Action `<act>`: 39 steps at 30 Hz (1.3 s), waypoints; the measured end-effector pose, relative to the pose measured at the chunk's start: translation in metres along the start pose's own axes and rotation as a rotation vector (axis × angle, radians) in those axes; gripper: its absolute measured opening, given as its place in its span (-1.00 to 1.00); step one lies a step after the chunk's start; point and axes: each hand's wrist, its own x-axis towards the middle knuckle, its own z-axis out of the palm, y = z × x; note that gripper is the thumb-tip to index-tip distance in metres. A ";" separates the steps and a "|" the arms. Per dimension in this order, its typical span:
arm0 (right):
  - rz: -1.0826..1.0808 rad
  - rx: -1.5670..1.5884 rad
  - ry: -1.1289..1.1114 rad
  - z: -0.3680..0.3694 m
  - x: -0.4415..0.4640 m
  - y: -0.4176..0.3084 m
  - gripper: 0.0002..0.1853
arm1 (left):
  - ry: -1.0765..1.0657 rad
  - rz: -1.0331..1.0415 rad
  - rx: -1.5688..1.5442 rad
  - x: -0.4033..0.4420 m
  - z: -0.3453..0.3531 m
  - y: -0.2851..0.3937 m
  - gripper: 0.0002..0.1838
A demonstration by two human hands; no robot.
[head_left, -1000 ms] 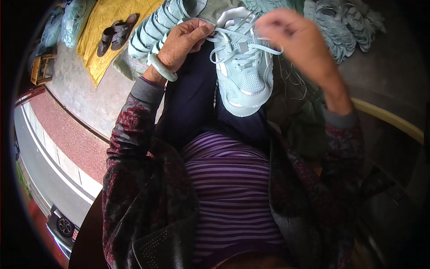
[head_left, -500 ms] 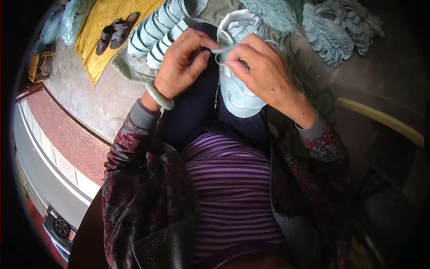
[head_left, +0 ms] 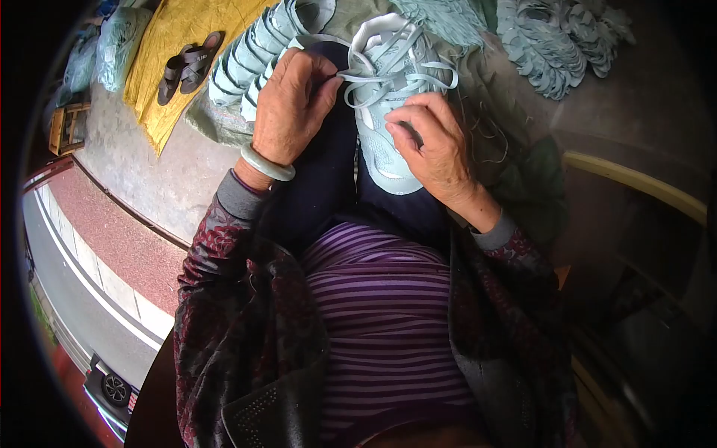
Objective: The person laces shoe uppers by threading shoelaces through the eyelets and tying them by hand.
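Observation:
A pale blue sneaker [head_left: 382, 153] lies across my thighs, its toe pointing toward me and its opening away. Its flat shoelace [head_left: 437, 77] forms a loop on each side of the tongue, crossing in the middle like a bow. At the left side of the shoe, my left hand [head_left: 293, 101] pinches the shoelace between thumb and forefinger. My right hand [head_left: 437, 145] hovers at the right side of the toe, thumb and forefinger slightly apart, with nothing visible between them. A pale bangle [head_left: 267, 163] circles my left wrist.
Stacked pale blue shoe pieces [head_left: 250, 56] lie left of my knees, with more piles [head_left: 549, 48] at the far right. Dark sandals [head_left: 190, 66] rest on a yellow cloth [head_left: 153, 89]. A wooden stool [head_left: 69, 128] stands further left, and a parked car [head_left: 112, 388] is by the road.
My right hand has let go of the lace and moved down toward the toe. The lace now shows as loops across the shoe; my left hand has shifted slightly left.

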 end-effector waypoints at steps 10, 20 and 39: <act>-0.011 -0.085 -0.039 -0.003 0.017 -0.007 -0.64 | -0.086 -0.004 -0.056 0.003 0.009 -0.004 -0.71; -0.098 -0.455 -0.138 0.015 0.029 -0.013 -0.74 | -0.064 -0.526 -0.742 0.010 0.005 -0.032 -0.79; -0.066 -0.111 -0.093 -0.001 0.009 -0.029 -0.84 | -0.083 -0.176 -0.310 -0.013 0.017 -0.001 -0.64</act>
